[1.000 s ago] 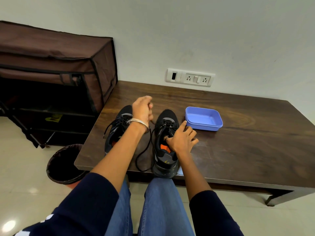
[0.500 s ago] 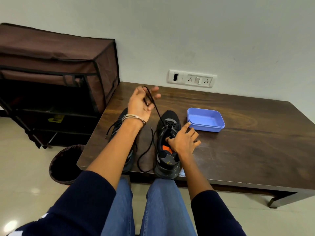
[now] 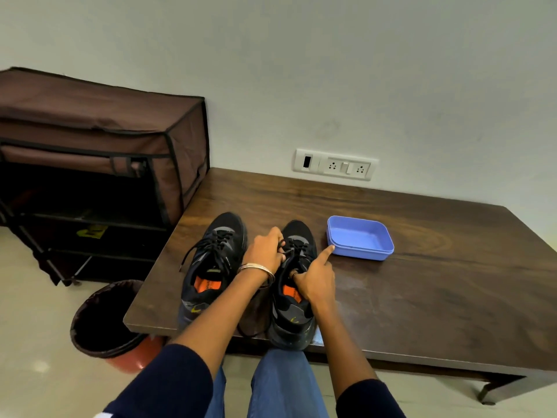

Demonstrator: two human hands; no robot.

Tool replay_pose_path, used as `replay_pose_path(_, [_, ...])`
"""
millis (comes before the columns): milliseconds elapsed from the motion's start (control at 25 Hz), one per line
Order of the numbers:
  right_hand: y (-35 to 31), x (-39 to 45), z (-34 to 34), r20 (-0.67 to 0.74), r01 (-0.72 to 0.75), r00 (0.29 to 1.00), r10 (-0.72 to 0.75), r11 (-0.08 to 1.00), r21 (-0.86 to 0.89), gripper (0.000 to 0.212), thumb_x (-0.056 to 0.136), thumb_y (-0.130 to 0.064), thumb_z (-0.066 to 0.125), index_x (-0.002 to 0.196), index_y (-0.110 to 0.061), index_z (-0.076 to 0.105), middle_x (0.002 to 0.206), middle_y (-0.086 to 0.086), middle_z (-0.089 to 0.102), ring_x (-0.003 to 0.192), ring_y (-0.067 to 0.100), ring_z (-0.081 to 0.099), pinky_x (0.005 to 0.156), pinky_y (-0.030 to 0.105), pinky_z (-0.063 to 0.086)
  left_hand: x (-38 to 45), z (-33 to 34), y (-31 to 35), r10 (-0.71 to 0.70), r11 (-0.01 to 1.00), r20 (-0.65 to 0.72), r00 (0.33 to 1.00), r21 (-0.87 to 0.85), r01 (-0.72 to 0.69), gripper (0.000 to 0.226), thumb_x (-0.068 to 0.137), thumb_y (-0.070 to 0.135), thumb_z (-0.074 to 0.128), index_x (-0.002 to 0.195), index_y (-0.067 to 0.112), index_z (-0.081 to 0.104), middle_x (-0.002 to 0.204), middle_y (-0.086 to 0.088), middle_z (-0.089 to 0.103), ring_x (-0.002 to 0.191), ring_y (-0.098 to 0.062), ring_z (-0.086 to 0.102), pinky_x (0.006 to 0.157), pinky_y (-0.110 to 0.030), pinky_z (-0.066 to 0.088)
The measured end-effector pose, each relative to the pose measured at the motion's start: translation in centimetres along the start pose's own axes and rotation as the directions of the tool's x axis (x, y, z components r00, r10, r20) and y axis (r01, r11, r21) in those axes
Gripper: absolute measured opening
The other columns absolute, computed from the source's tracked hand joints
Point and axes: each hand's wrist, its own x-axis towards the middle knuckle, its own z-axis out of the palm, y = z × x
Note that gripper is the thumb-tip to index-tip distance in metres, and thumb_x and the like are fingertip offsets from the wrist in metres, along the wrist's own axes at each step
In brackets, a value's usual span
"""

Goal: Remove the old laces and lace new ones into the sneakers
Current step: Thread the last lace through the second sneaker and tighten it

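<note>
2 black sneakers side by side near the front edge of the dark wooden table (image 3: 422, 285), toes pointing toward the far wall; left sneaker (image 3: 215, 260) fully laced, orange insole showing. Right sneaker (image 3: 294, 285) partly unlaced, its black lace (image 3: 256, 324) trailing down in a loop on the table between the 2 shoes. Left hand (image 3: 265, 251), metal bangle (image 3: 256, 271) at the wrist, fingers curled and pinching the lace at the eyelets of the right sneaker. Right hand (image 3: 315, 279) resting on that sneaker's collar, thumb hooked inside the opening, index finger stretched out toward the blue plastic tray (image 3: 360, 238) just right of the shoe. Brown fabric shoe rack (image 3: 99, 152) far left; dark waste bin (image 3: 102, 324) on the floor at the table's near left corner
</note>
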Motion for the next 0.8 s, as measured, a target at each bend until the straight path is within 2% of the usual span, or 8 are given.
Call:
replay_pose_path(160, [-0.2,0.0,-0.1,0.012,-0.018,1.000,0.018,1.000,0.005,0.118,0.082,-0.035,0.072,0.149,-0.005,-0.020,0.147,0.023,0.034,0.133,0.040,0.035,0.106,0.051,0.038,0.0,-1.0,0.3,-0.012,0.975,-0.158,0.987,-0.221,-0.023,0.023,0.079,0.004,0.064,0.081,0.020,0.048,0.069,0.003,0.056,0.067,-0.013,0.061,0.066,-0.035,0.053])
replay_pose_path(240, [-0.3,0.0,-0.2,0.013,-0.032,0.999,0.032,0.999,0.002,0.117,0.082,-0.034,0.072,0.149,-0.004,-0.019,0.146,0.022,0.035,0.133,0.040,0.036,0.106,0.052,0.038,0.0,-3.2,1.6,-0.105,0.870,-0.288,0.952,-0.490,-0.052,0.022,0.077,0.000,0.069,0.079,0.014,0.053,0.063,0.008,0.054,0.058,0.006,0.057,0.061,-0.020,0.048])
replay_pose_path(320, [-0.3,-0.1,-0.2,0.011,-0.043,0.999,0.043,0.999,0.002,0.116,0.082,-0.034,0.071,0.149,-0.004,-0.018,0.146,0.022,0.036,0.133,0.039,0.036,0.105,0.052,0.038,-0.3,-5.5,2.7,-0.185,0.730,-0.314,0.931,-0.678,-0.083,0.021,0.078,-0.003,0.069,0.078,0.013,0.054,0.063,0.006,0.056,0.063,0.004,0.065,0.053,-0.014,0.044])
replay_pose_path(480, [-0.6,-0.5,-0.4,0.013,-0.052,0.999,0.053,0.998,-0.028,0.112,0.084,-0.034,0.070,0.150,-0.003,-0.015,0.146,0.021,0.037,0.133,0.038,0.037,0.104,0.053,0.040,-1.6,-6.5,3.4,-0.160,0.741,-0.277,0.947,-0.668,-0.070,0.016,0.079,-0.001,0.066,0.075,0.011,0.056,0.061,-0.001,0.067,0.050,-0.001,0.062,0.048,-0.017,0.042])
replay_pose_path(520, [-0.7,-0.5,-0.4,0.011,-0.049,0.999,0.049,0.998,-0.037,0.111,0.084,-0.035,0.069,0.150,-0.002,-0.014,0.145,0.020,0.037,0.132,0.038,0.037,0.103,0.053,0.040,-1.8,-6.4,3.3,-0.170,0.739,-0.211,0.963,-0.673,-0.017,0.012,0.081,0.002,0.064,0.076,0.010,0.056,0.060,-0.004,0.066,0.041,-0.003,0.056,0.045,-0.020,0.039])
replay_pose_path(600, [-0.7,-0.5,-0.4,0.009,-0.043,0.999,0.044,0.998,-0.054,0.109,0.084,-0.035,0.069,0.151,-0.001,-0.010,0.145,0.020,0.037,0.133,0.039,0.037,0.103,0.052,0.040,-2.3,-6.0,2.8,-0.147,0.756,0.161,0.976,-0.618,0.216,0.019,0.092,0.022,0.059,0.086,0.005,0.058,0.061,-0.013,0.066,0.036,-0.013,0.052,0.036,-0.021,0.035])
replay_pose_path(680, [-0.8,-0.5,-0.4,0.021,-0.045,0.999,0.047,0.997,-0.060,0.105,0.085,-0.034,0.068,0.152,-0.002,-0.006,0.146,0.021,0.034,0.134,0.039,0.035,0.103,0.051,0.038,-3.3,-5.1,2.0,-0.199,0.794,0.549,0.812,-0.395,0.462,0.051,0.098,0.044,0.046,0.099,-0.007,0.054,0.065,-0.019,0.065,0.039,-0.021,0.057,0.033,-0.020,0.037])
replay_pose_path(800, [-0.9,-0.3,-0.5,0.037,-0.049,0.998,0.052,0.997,-0.065,0.099,0.086,-0.032,0.066,0.153,-0.003,0.000,0.148,0.021,0.032,0.135,0.039,0.033,0.105,0.051,0.038,-3.6,-3.2,0.8,-0.417,0.689,0.534,0.736,-0.342,0.639,0.056,0.098,0.047,0.042,0.111,-0.007,0.051,0.091,-0.020,0.058,0.063,-0.032,0.063,0.042,-0.032,0.053])
